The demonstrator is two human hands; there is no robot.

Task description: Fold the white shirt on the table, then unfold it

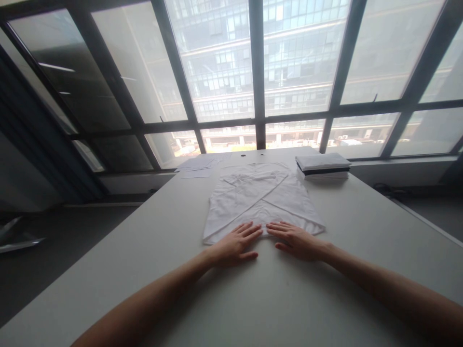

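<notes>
A white garment, which looks like a shirt (249, 195), lies spread on the white table (155, 241) with its sleeves folded diagonally across its body. Creases gather along its near edge. My left hand (235, 245) rests flat on that edge, left of the middle, with the fingers stretched out and the thumb on the tabletop. Opposite it, my right hand (294, 241) lies flat on the same edge, fingers extended and pointing toward the left hand. A narrow gap separates the fingertips of the two hands. Neither hand grips the cloth.
At the back right of the table sits a stack of folded cloth (323, 166), white with a dark layer. Several white sheets (198, 165) lie at the back left. Large windows (296, 62) stand beyond the table, and a dark curtain (39, 130) hangs at the left.
</notes>
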